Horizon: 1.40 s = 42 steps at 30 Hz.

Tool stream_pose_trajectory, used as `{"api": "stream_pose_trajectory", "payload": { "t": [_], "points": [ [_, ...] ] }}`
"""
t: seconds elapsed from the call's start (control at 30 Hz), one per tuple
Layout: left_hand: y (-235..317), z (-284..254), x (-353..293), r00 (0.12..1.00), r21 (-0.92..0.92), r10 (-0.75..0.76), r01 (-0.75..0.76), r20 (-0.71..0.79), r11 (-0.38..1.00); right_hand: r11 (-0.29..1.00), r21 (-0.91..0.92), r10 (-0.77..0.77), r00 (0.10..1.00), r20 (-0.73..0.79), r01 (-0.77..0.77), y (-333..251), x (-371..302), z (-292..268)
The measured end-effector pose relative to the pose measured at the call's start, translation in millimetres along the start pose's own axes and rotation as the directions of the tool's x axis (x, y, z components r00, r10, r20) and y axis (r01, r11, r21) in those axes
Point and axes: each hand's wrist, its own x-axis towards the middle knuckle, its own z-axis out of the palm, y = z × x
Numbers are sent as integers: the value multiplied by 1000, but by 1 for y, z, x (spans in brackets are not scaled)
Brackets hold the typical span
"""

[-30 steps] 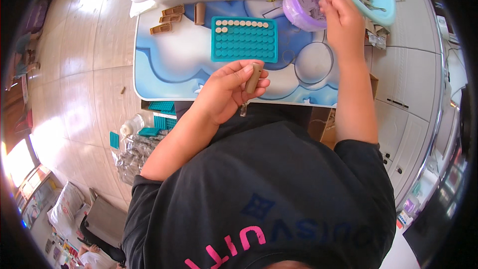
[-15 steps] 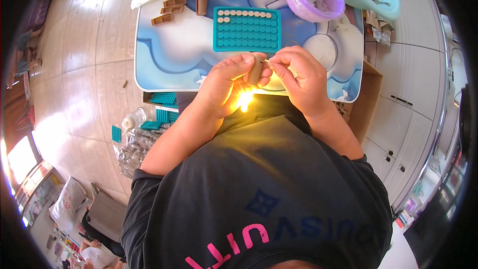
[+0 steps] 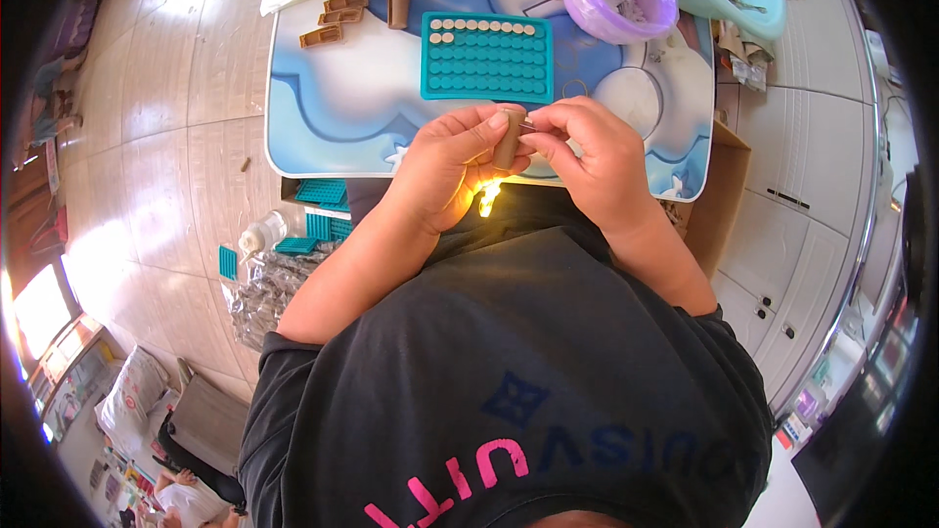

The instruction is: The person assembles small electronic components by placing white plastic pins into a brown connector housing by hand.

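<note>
- Left hand [image 3: 442, 156] has its fingers wrapped round a brown cylinder [image 3: 507, 145], yellow light [image 3: 489, 198] glowing just below
- Right hand [image 3: 599, 164]'s pinching some skinny bit [image 3: 527, 126] at its side
- cylinder's between both hands, near the teal tray [image 3: 489, 66]

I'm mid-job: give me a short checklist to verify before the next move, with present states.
1. Left hand gripping the brown cylinder: ok.
2. Right hand pinching the thin piece at the cylinder's side: ok.
3. Thin piece inside the cylinder rather than just against it: cannot tell, too small.
4. Yellow light below the cylinder lit: ok.
5. Teal tray filled with white discs: not ok, most places lack one.
6. Purple bowl upright: ok.
</note>
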Motion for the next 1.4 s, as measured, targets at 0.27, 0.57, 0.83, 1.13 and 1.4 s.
{"api": "stream_pose_trajectory", "payload": {
  "t": [0.27, 0.57, 0.83, 1.13, 1.4],
  "points": [
    [1, 8, -3, 999, 25, 15, -14, -42, 1000, 996, -52, -74, 997, 3, 74, 4, -2, 0],
    [2, 13, -4, 996, 60, -5, 11, -85, 998, 994, -75, -73, 996, 54, 77, 2, -2, -4],
    [2, 13, -3, 997, 40, 4, -1, -78, 999, 1000, -12, -17, 1000, -12, 17, 2, -4, -2],
    [2, 13, -5, 998, 43, 4, -1, -66, 999, 984, -108, -143, 990, 8, 143, 7, -3, 1],
    [3, 12, -7, 993, 204, 51, -27, -111, 979, 986, 162, 26, 998, 64, -36, 9, -5, -3]
  ]
}}
